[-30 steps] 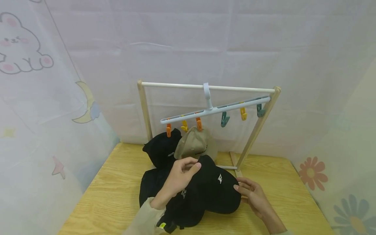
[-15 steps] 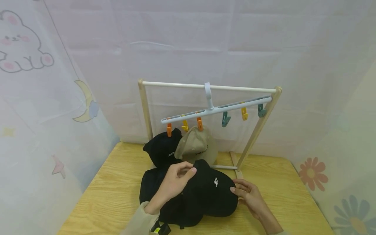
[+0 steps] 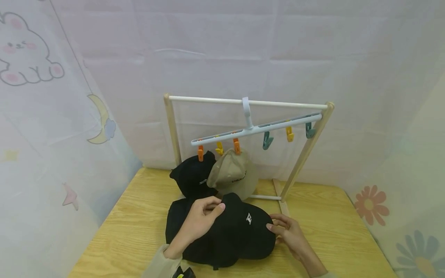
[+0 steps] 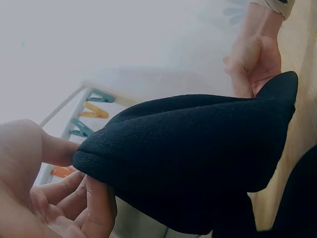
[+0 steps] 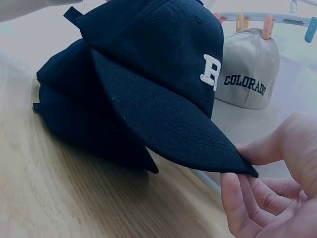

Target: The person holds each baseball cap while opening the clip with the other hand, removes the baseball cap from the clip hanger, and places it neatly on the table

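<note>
We pinch the black cap (image 3: 255,235), left hand (image 3: 199,220) at ten o'clock, right hand (image 3: 290,235) at three. Probably light; grip its stiffer brim (image 5: 171,124).

the light is soft, the wrist views hazy.
</note>
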### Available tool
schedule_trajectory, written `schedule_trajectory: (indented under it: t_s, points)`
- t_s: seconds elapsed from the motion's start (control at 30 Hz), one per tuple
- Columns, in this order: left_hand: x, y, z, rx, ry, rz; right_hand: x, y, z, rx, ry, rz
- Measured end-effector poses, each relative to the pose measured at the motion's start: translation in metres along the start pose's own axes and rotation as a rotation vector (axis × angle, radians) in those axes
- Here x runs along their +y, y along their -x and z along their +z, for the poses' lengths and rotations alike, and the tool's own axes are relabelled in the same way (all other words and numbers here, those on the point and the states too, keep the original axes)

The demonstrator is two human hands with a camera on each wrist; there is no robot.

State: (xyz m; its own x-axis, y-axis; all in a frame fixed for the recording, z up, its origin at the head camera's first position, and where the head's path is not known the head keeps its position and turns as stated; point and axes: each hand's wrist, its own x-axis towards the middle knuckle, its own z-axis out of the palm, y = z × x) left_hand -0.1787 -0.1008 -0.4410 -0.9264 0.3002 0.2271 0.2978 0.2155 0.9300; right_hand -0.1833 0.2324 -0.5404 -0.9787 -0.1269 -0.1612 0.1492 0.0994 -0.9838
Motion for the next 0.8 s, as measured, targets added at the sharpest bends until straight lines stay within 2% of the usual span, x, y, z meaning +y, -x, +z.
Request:
schedule_trajectory:
  t_s: [0.53,0.8]
  points:
    - [-0.018,0.012,-0.013,0.037,-0.096,-0.061,0.010,-0.007,0.018,0.026,-0.014,0.011]
    - [-0.023,0.016,-0.019,0.040,-0.157,-0.062,0.017,-0.013,0.026,0.029,0.002,0.005]
